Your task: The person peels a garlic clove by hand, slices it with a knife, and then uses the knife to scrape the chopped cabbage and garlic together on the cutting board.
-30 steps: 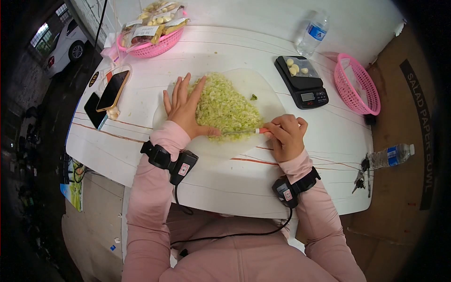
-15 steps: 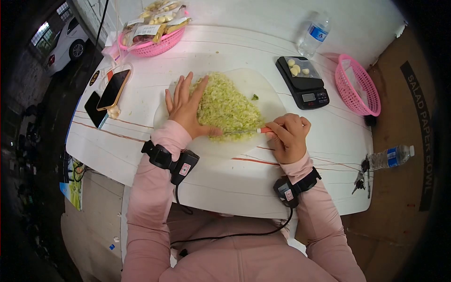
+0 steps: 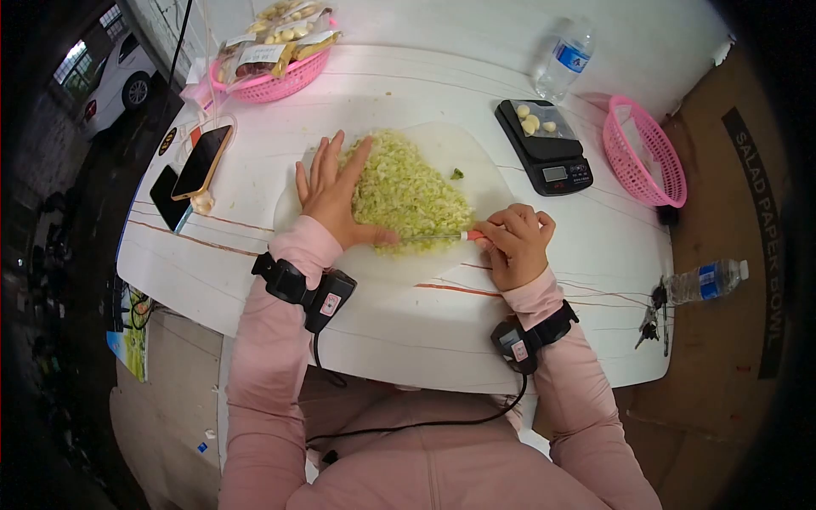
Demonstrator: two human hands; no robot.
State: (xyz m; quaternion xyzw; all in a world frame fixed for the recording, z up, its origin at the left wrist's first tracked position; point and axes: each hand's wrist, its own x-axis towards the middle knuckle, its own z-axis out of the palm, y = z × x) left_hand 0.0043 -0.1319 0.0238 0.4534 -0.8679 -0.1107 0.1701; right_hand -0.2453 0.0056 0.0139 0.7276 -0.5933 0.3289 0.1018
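Head: basket (image 3: 293, 82) holds packets (image 3: 260, 55) (cabbage (image 3: 408, 191) on board (image 3: 478, 164)).

Pairs and singles on my table

I count two baskets (image 3: 272, 87) (image 3: 646, 157), two water bottles (image 3: 561, 58) (image 3: 705, 282), two phones (image 3: 201, 161) (image 3: 167, 198), two wrist bands (image 3: 293, 285) (image 3: 531, 340) and my two hands (image 3: 327, 197) (image 3: 514, 242). There is one each of scale (image 3: 557, 166), knife (image 3: 433, 238), cutting board (image 3: 399, 268), heap of chopped cabbage (image 3: 408, 191) and bunch of keys (image 3: 653, 319).

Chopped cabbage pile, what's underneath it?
A white cutting board shows around the chopped cabbage, so the pile lies on it. The board's middle is covered; anything else beneath the heap cannot be seen.
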